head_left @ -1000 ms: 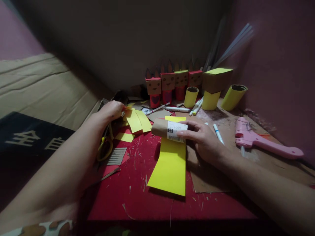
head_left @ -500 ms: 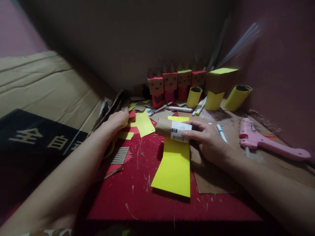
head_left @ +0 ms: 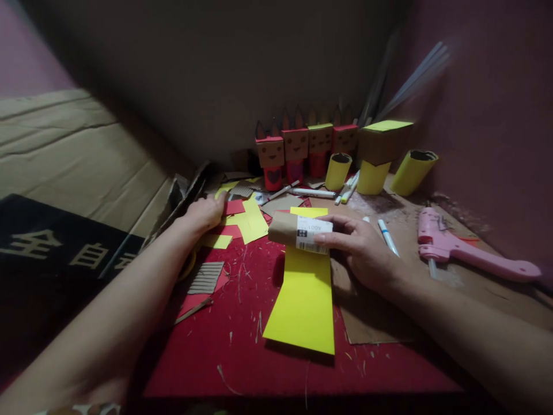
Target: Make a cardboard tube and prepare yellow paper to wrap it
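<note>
My right hand (head_left: 356, 245) is closed on the right end of a brown cardboard tube (head_left: 283, 227) with a white barcode label. Under the tube lies a yellow paper strip (head_left: 305, 311), its near end a little raised off the red tabletop. My left hand (head_left: 205, 213) reaches into paper scraps at the left, beside a red paper piece (head_left: 234, 207) and a cut yellow sheet (head_left: 253, 222). Its fingers are curled away from me and mostly hidden, so any hold is unclear. Below that wrist a yellow ring-shaped handle (head_left: 188, 266) partly shows.
Box-headed figures (head_left: 296, 144) stand in a row at the back. Yellow tubes (head_left: 338, 172) and a larger yellow figure (head_left: 374, 176) are beside them. Markers (head_left: 387, 236) lie about. A pink glue gun (head_left: 470, 251) rests at the right, a large carton (head_left: 78, 167) at the left.
My left hand has shifted slightly left and down, away from the red paper piece, which shows more now. The right hand keeps its hold on the tube. The whole view has tilted a little.
</note>
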### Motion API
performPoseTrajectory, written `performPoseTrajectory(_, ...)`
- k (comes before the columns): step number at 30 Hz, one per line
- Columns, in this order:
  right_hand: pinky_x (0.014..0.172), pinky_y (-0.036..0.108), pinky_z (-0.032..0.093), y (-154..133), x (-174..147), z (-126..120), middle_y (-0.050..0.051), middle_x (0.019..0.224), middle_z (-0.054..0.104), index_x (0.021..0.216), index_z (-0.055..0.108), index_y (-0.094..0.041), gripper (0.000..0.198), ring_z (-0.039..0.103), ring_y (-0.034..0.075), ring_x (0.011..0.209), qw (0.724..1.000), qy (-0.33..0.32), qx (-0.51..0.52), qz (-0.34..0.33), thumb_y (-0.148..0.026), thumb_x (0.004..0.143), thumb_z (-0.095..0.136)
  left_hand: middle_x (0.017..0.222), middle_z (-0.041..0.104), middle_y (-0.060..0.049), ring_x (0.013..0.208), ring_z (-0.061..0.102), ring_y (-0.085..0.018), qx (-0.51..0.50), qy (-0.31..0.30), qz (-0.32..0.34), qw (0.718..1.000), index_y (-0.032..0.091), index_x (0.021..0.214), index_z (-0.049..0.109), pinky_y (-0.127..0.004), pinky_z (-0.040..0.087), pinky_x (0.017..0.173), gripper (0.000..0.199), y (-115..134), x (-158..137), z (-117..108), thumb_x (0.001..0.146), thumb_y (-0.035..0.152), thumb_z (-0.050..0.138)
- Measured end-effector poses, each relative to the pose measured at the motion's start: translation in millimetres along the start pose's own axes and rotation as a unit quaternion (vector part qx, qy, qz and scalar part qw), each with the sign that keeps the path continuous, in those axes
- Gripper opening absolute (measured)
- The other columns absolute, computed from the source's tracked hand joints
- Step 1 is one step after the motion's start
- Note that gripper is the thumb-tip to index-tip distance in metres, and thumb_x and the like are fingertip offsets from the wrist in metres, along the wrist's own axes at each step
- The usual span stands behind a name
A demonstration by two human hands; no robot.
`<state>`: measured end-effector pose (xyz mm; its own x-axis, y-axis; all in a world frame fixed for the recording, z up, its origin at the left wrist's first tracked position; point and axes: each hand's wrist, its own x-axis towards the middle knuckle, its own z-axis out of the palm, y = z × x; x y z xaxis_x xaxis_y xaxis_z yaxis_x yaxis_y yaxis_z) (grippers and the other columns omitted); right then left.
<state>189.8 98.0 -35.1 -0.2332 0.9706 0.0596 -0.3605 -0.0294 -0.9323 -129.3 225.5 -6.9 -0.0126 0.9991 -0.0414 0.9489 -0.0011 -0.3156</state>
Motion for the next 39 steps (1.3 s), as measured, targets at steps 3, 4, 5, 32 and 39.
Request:
performPoseTrajectory(3, 0.082, 0.033, 0.046, -1.2, -0.4, 1.0, 0.003, 0.092, 0.071, 0.09, 0.072, -0.02, 0.026, 0.063, 0.019, 0.086, 1.0, -0.002, -0.009, 0.006, -0.022, 0.065, 0.077, 0.116, 0.061, -0.021, 0.101, 0.062, -0.035, 0.021, 0.018, 0.017, 0.999, 0.023, 0.141, 0.036, -0.044, 0.048, 0.077, 0.052, 5.2, 8.2, 0.0, 0.089, 0.031, 0.035)
performPoseTrajectory(4, 0.081, 0.033, 0.046, -1.4, -0.5, 1.3, 0.003, 0.092, 0.071, 0.09, 0.072, -0.02, 0.026, 0.063, 0.019, 0.086, 1.0, -0.002, -0.011, 0.009, -0.022, 0.065, 0.077, 0.113, 0.062, -0.02, 0.101, 0.062, -0.035, 0.025, 0.023, 0.02, 0.999, 0.023, 0.138, 0.041, -0.044, 0.048, 0.078, 0.049, 5.5, 11.1, -0.8, 0.089, 0.029, 0.035)
performPoseTrajectory(5, 0.081, 0.034, 0.046, -1.5, -0.5, 1.5, 0.003, 0.091, 0.07, 0.09, 0.071, -0.02, 0.026, 0.063, 0.019, 0.086, 1.0, -0.001, -0.01, 0.01, -0.023, 0.064, 0.077, 0.111, 0.063, -0.02, 0.101, 0.062, -0.035, 0.028, 0.027, 0.023, 0.999, 0.022, 0.133, 0.047, -0.044, 0.048, 0.078, 0.046, 5.4, 13.8, -1.9, 0.088, 0.027, 0.035)
performPoseTrajectory(32, 0.086, 0.037, 0.048, 0.5, -1.5, 0.6, 0.004, 0.098, 0.071, 0.094, 0.073, -0.024, 0.026, 0.064, 0.023, 0.091, 1.0, -0.004, -0.016, 0.005, -0.021, 0.068, 0.074, 0.123, 0.06, -0.017, 0.116, 0.053, -0.03, -0.153, 0.082, 0.068, 0.982, 0.013, 0.119, 0.059, -0.038, 0.041, 0.096, 0.041, 22.6, -14.6, -12.7, 0.079, 0.024, 0.055)
performPoseTrajectory(39, 0.089, 0.04, 0.048, -5.6, -4.3, 8.2, 0.004, 0.093, 0.071, 0.087, 0.071, -0.021, 0.023, 0.064, 0.025, 0.094, 0.998, -0.007, 0.061, 0.005, -0.02, 0.064, 0.074, 0.097, 0.069, -0.011, 0.079, 0.066, -0.017, -0.583, -0.072, 0.134, 0.798, 0.011, 0.115, 0.058, -0.03, 0.054, 0.071, 0.035, 69.9, -102.1, -32.8, 0.085, 0.028, 0.051)
